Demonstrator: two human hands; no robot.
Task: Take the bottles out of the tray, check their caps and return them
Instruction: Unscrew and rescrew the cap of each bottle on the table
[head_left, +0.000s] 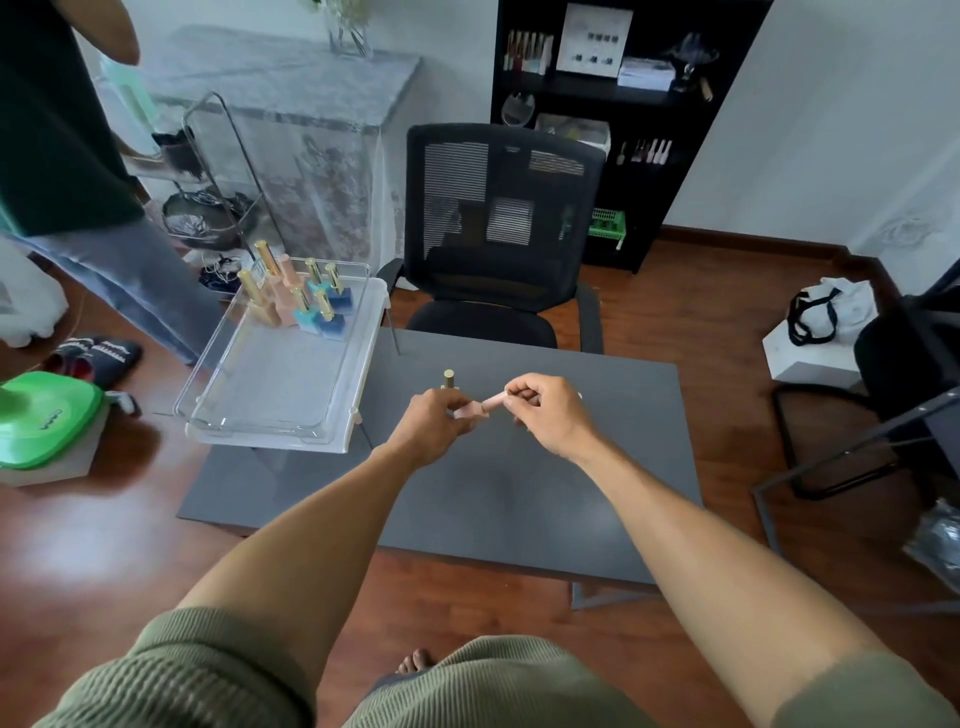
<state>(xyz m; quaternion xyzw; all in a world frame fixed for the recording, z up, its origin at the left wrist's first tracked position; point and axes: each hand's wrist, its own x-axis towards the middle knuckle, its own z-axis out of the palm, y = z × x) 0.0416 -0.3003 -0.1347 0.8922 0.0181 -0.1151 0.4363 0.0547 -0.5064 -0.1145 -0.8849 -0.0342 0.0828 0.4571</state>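
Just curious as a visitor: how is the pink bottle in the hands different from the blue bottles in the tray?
The pink bottle lies sideways, gripped by both hands; the blue bottles stand upright, untouched. It is out over the table; they sit in the clear tray. Colours differ.

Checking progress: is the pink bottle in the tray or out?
Out: both hands hold the pink bottle sideways over the table.
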